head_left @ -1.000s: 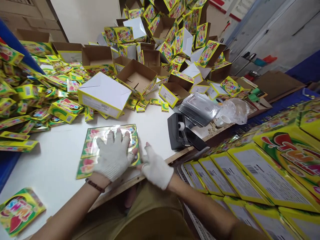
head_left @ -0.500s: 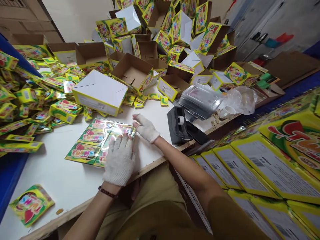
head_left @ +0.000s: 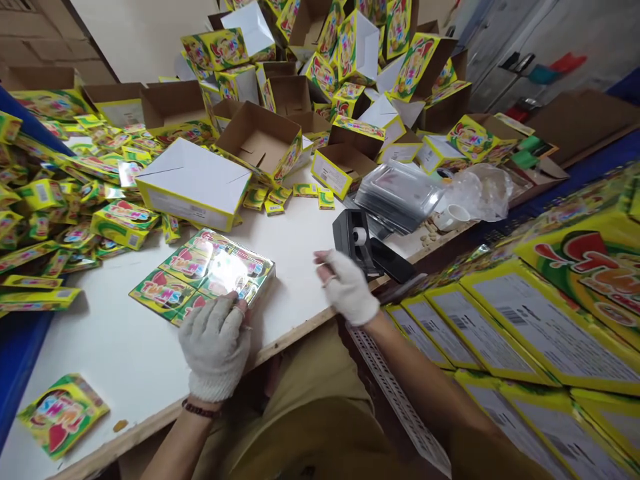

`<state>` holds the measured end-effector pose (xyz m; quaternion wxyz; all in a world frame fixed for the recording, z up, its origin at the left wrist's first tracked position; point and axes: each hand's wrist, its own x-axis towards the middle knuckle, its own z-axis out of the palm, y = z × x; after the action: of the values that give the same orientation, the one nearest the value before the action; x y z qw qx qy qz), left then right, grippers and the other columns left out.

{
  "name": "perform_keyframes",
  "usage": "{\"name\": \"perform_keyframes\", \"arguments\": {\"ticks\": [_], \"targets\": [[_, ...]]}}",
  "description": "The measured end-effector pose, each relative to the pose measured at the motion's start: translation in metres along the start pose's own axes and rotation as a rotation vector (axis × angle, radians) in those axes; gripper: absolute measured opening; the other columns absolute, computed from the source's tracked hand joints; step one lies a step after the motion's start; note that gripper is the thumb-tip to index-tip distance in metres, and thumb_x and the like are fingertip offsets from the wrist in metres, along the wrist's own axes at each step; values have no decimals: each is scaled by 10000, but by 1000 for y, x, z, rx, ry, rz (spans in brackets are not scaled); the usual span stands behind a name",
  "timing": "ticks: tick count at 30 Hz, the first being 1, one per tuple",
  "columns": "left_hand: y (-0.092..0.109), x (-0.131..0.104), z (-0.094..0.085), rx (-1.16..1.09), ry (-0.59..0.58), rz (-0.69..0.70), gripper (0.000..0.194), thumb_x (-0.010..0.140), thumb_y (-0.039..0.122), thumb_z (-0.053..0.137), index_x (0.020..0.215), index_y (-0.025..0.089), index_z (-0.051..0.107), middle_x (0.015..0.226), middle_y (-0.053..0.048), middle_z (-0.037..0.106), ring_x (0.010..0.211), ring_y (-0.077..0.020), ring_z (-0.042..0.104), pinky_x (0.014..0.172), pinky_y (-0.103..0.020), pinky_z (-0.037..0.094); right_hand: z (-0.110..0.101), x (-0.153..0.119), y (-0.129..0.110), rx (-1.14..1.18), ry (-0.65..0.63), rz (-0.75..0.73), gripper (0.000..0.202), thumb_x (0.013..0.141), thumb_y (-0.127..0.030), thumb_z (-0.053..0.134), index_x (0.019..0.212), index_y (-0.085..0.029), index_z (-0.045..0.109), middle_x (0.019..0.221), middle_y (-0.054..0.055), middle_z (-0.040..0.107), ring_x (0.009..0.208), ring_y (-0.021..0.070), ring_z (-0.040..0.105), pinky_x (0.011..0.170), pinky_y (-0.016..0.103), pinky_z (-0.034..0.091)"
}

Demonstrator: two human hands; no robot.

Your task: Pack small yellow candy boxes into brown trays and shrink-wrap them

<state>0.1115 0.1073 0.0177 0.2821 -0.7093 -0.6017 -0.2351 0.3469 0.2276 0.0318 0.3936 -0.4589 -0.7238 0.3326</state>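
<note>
My white desk [head_left: 125,347] spreads widest, its bare wooden near edge running diagonally past me. Across its far side lies a heap of open yellow-and-green cardboard cartons [head_left: 360,53] with brown or white insides. To my right stand rows of large yellow printed boxes [head_left: 525,320], barcodes and small print on their white panels; the print is too small to read. At the far left is a pile of small glossy yellow-green boxes [head_left: 75,193]. A big white-topped carton with yellow edges [head_left: 195,173] sits between that pile and the cartons.

Nearer me, the flat, shiny pack of boxes under clear plastic [head_left: 200,267] lies on the desk, "TWINS" readable in bright letters. A stack of clear plastic trays [head_left: 400,193] rests beyond the black tape dispenser [head_left: 345,240]. My gloved left hand [head_left: 215,343] is unclenched, fingers resting on the pack's near edge. My gloved right hand [head_left: 347,287] is loosely curled with nothing visible in it, beside the dispenser and close to the desk edge. Open desk lies between it and the pack, and more at the lower left, around a single square packet [head_left: 64,415]. Smallest are the white cup [head_left: 454,217] and the white tape roll [head_left: 360,237].
</note>
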Motion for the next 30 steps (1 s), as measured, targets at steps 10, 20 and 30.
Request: {"name": "perform_keyframes", "arguments": {"ticks": [10,20,30], "targets": [[-21,-1,12,-89,18,116,135,781,181,659,902,215,610,1089,-127,728,928,-307,663,766,-426,455,-91,-1,56,-113,195,412,403,832,-515,488,718,-191,698,800,63,686,842,207,601,815,332,454],[-20,9,8,-118,61,102,115,776,190,622,883,230,619,1035,-117,733,879,-298,660,735,-418,456,-80,-40,31,-2,412,311,275,686,-461,635,616,-198,601,814,33,592,792,174,536,774,311,425],[-22,10,10,-102,22,71,29,814,231,604,823,211,623,1049,-85,727,869,-279,637,692,-382,416,-61,-68,48,154,293,641,410,618,-592,631,550,-216,484,518,-16,482,522,117,413,511,257,329]]}}
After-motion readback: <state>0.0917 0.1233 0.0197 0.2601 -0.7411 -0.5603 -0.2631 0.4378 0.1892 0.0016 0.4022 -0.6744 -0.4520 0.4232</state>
